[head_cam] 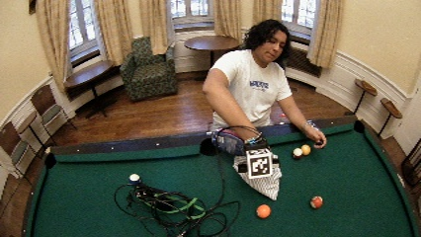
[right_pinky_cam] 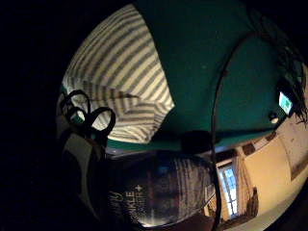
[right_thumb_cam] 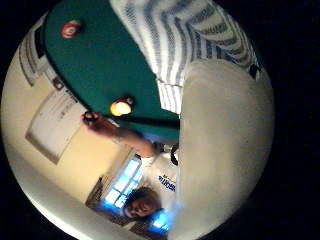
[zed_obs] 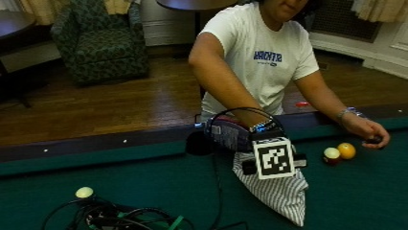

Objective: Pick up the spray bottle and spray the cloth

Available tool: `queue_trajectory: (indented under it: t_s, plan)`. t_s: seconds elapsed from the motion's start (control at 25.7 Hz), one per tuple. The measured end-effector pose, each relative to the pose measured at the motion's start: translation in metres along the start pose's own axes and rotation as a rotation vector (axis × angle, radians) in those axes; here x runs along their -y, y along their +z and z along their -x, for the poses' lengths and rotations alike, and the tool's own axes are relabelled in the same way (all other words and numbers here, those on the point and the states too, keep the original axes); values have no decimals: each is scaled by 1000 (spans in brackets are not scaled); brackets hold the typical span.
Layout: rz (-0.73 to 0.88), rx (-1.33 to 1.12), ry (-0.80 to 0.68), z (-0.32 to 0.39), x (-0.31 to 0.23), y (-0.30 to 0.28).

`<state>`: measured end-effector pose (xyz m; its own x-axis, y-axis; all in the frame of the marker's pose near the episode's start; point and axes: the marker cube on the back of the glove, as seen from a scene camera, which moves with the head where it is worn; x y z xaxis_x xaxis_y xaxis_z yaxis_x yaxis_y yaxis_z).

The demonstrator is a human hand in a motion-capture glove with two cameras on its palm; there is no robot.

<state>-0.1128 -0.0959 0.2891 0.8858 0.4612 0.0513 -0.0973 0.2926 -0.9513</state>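
The right hand (zed_obs: 255,136) grips the spray bottle (zed_obs: 224,134), held sideways; the striped cloth (zed_obs: 274,191) lies directly beneath it on the bench (zed_obs: 127,177).

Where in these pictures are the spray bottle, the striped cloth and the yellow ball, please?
spray bottle (right_pinky_cam: 159,192): little finger side palm view, on its labelled body.
striped cloth (zed_obs: 277,194): outside view, on the part lying on the green felt.
yellow ball (zed_obs: 346,150): outside view, on its middle, beside the bare hand.

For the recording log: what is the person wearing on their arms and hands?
The right hand wears a black glove with black strap loops. The left hand is bare, with a silvery bracelet at the wrist. Both arms are bare below the short sleeves of a white T-shirt with dark blue lettering.
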Motion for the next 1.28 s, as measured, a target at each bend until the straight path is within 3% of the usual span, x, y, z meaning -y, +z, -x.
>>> queue_trajectory:
  t_s: [0.74, 1.28]
  plan:
    - [-379, 390, -554, 68, -139, -100]
    - [-563, 488, -857, 86, -179, -83]
